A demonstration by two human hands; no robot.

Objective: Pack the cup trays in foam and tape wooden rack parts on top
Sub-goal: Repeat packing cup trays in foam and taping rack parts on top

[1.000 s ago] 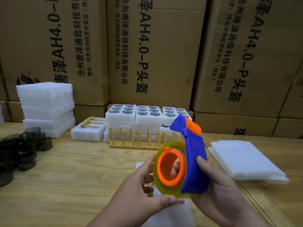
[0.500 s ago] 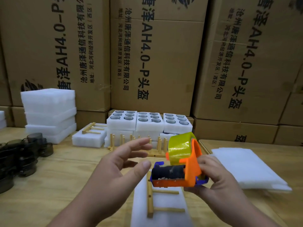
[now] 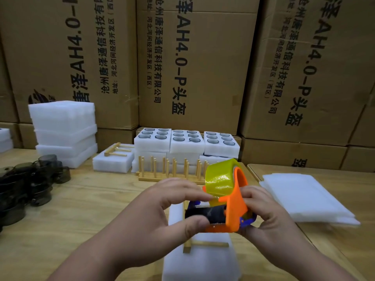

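Both hands hold the orange-and-blue plastic tape dispenser (image 3: 227, 207) directly above the white foam block (image 3: 203, 258); left hand (image 3: 162, 216) fingers pinch its front, right hand (image 3: 261, 211) fingers wrap its handle; the T-shaped wooden rack part (image 3: 203, 244) lies just below.

glossy plastic tape dispenser (image 3: 229, 201), matt foam block (image 3: 203, 258)

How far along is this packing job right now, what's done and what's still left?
Done: one foam block at the back already carries wooden rack parts. In hand: the right hand grips the tape dispenser while the left hand pinches at its tape end, above the near foam pack with a wooden piece on it, no tape visible yet. Left: three open cup trays and loose dark cups.
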